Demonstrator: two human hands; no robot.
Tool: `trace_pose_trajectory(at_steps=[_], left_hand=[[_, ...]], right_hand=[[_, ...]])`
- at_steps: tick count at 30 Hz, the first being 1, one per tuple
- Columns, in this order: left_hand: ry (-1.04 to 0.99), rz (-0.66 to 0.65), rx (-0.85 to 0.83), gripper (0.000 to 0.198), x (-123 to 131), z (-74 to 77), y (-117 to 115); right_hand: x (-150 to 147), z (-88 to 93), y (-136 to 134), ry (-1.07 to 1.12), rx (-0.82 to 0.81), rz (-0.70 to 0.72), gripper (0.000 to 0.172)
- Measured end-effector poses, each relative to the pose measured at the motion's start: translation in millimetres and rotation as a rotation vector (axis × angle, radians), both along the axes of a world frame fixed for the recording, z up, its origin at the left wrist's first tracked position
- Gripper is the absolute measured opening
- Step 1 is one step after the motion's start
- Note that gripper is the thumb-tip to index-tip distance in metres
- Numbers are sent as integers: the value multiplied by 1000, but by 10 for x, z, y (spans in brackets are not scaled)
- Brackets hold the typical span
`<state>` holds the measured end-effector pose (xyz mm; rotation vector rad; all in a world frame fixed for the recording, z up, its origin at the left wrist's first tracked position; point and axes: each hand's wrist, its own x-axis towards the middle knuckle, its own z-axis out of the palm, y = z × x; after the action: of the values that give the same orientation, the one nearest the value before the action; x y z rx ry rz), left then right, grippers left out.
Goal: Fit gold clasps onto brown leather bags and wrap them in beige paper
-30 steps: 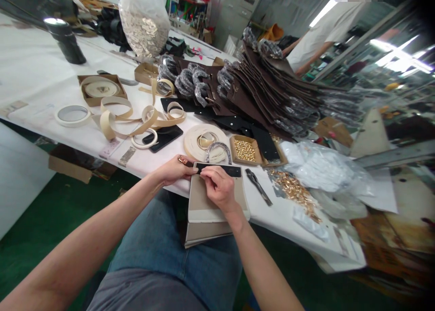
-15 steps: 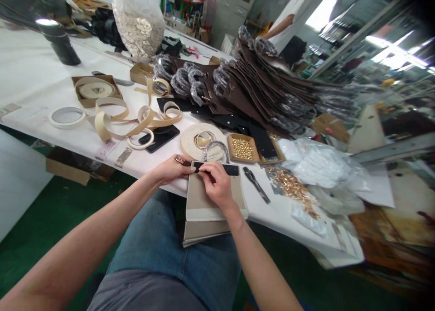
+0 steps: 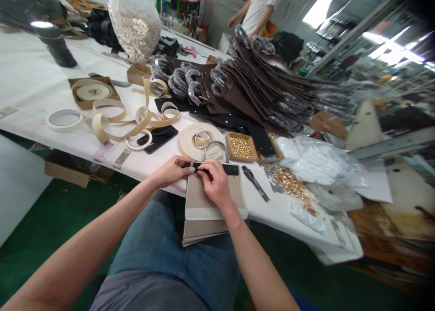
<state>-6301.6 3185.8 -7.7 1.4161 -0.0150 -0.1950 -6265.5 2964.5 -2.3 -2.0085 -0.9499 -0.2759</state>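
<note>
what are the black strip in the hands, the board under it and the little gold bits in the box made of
The black strip is matte, thin and flat, so probably leather or a synthetic look-alike. The board is beige and stiff, with a dull face and layered edges, likely cardboard. The gold bits are shiny with bright glints, apparently plated metal; they are too small to tell more.

Right hand (image 3: 215,184) has slid slightly left along the black strip (image 3: 229,169)

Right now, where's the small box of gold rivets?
Head view: the box of gold rivets sits on the table just beyond the right hand, right of the cream tape roll.
</note>
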Motion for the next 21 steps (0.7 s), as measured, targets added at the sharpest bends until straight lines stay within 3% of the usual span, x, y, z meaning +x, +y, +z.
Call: trace_pose_trajectory(at_steps=[10,16,21], left_hand=[[41,-24,-100,38,-33,2,-17],[78,149,19,43,-13,60,-197],[61,212,92,47,25,50,-320]], right_hand=[[19,-2,20,20,5,-19,19],[61,-11,-2,24,61,-37,19],[-3,3,-104,23,-6,-27,29]])
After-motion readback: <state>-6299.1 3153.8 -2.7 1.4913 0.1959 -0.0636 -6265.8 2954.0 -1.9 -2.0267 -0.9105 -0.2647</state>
